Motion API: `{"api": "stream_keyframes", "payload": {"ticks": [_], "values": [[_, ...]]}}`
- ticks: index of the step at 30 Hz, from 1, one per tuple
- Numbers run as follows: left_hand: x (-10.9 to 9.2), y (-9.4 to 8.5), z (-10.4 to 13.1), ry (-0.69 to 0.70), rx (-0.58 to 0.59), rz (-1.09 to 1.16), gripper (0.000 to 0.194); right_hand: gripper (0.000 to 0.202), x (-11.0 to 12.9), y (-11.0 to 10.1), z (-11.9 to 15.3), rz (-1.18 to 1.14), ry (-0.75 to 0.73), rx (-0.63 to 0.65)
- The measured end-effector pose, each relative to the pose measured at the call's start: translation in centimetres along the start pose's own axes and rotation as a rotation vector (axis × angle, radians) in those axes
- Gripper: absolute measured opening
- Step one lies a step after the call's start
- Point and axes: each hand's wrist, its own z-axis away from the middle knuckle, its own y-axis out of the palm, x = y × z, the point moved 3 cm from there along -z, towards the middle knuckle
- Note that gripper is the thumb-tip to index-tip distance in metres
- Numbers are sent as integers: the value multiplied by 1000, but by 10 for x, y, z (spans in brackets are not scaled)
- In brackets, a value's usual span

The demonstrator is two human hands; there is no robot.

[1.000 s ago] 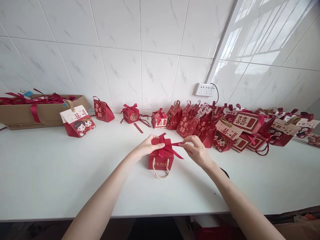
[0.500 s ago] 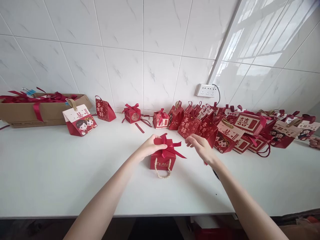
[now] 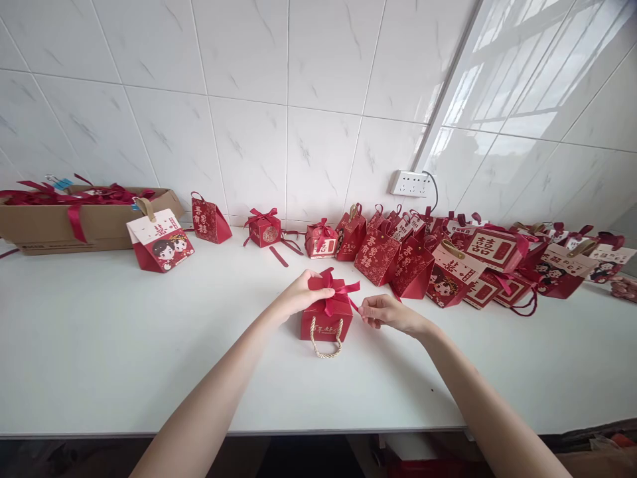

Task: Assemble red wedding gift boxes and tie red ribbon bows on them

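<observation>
A small red gift box (image 3: 326, 322) with gold lettering stands on the white table in front of me. Its twisted cream rope handle (image 3: 326, 354) hangs down the near side. On top is a red ribbon bow (image 3: 335, 292). My left hand (image 3: 304, 292) grips the box from its left, thumb pressed on the bow's knot and the other fingers partly hidden behind. To the right of the box, my right hand (image 3: 383, 312) pinches one ribbon tail (image 3: 353, 305) between thumb and fingers, pulled out from the bow.
Many red gift boxes (image 3: 413, 265) crowd the right side. A few others, including a white-topped box (image 3: 162, 242), stand at the back left. A cardboard carton (image 3: 99, 229) with red ribbons sits far left. A power strip (image 3: 412, 183) is on the tiled wall. Part of another hand (image 3: 624, 287) shows at the right edge.
My right hand has come lower and toward the box, and its fingers have closed on the ribbon tail. My left hand stays on the box and knot.
</observation>
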Motion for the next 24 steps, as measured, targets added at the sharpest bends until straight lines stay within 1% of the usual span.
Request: {"api": "stream_keyframes", "payload": {"ticks": [3, 6, 8, 10, 11, 12, 13, 14, 17, 18, 19, 20, 22, 24], "values": [[0, 0, 0, 6, -8, 12, 47, 29, -2, -14, 3, 145, 12, 22], [0, -1, 1, 9, -16, 18, 48, 26, 4, -42, 6, 306, -45, -3], [0, -1, 1, 10, -8, 31, 50, 29, 12, -59, 2, 316, -80, -95], [-1, -1, 1, 7, -11, 32, 51, 32, 20, -65, -8, 233, -77, -204], [-1, -1, 2, 3, -14, 26, 52, 33, 25, -63, -16, 175, -70, -230], [-1, -2, 2, 1, -16, 18, 53, 33, 29, -57, -25, 114, -71, -222], [-1, -2, 2, -2, -13, 10, 53, 33, 34, -49, -34, 79, -73, -187], [-1, -2, 2, -1, -10, 4, 53, 33, 38, -40, -42, 51, -68, -123], [-1, -4, 3, 24, -4, -14, 50, 32, 43, -15, -58, -22, -5, 147], [-1, -4, 3, 31, -4, -21, 51, 30, 43, -10, -60, -56, 21, 211], [0, -4, 2, 37, 2, -28, 52, 28, 42, -7, -60, -89, 44, 246], [0, -4, 2, 47, 12, -33, 53, 26, 41, -5, -59, -119, 60, 248], [2, -3, 0, 85, 21, -35, 52, 22, 36, -5, -55, -184, 71, 213], [2, -2, -3, 144, -13, -20, 49, 20, 29, -3, -50, -258, 55, 188]]}}
